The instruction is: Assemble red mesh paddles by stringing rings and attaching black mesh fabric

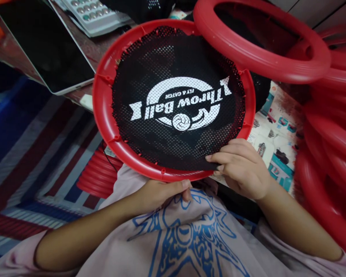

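A round black mesh net (178, 142) with white "Throw Ball" lettering, upside down from my side, spans a red plastic ring (103, 119). Small pegs along the ring's inner side catch the net's edge. My right hand (245, 167) is closed at the ring's near right, its fingers pinching the net's black edge. Just below the near rim, my left hand (164, 194) is closed, thumb and a fingertip close together beside the ring; whatever it may hold is hidden.
Another red ring (265, 63) overlaps the far right rim. More red rings (331, 142) are heaped at right, and a red stack (96, 175) stands below left. A dark-screened tablet (49, 46) and a grey keypad device (95, 17) lie on the table at upper left.
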`<action>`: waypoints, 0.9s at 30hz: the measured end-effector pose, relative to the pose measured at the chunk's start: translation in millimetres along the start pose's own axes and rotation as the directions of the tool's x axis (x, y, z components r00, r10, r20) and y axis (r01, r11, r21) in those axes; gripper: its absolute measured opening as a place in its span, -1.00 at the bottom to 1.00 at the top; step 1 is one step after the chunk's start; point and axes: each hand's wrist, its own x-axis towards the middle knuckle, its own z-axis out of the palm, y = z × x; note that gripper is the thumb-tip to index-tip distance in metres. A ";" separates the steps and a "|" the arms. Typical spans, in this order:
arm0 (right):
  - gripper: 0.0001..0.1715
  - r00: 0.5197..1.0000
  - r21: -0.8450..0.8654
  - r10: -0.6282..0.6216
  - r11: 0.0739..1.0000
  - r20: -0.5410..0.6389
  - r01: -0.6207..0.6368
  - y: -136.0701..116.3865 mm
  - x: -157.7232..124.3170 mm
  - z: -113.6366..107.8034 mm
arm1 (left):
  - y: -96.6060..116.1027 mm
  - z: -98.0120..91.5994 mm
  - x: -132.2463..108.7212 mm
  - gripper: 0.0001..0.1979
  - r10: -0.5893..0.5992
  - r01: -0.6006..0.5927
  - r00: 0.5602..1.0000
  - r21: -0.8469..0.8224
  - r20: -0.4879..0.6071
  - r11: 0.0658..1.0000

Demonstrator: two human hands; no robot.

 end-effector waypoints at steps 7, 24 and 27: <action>-0.85 0.996 -0.089 -0.068 0.993 0.056 0.072 -6.0 6.5 -4.4 | -5.3 -0.3 4.0 -0.58 -0.029 0.027 0.999 -0.134 -0.015 0.991; -0.80 0.995 -0.147 -0.069 0.986 0.065 0.078 -9.0 6.5 -2.9 | -4.0 1.6 5.4 -0.61 -0.096 0.084 0.995 -0.303 -0.022 0.949; -0.82 0.995 -0.160 -0.070 0.984 0.066 0.080 -9.6 6.2 -2.5 | -2.7 1.3 6.6 -0.61 -0.086 0.077 0.996 -0.293 -0.018 0.953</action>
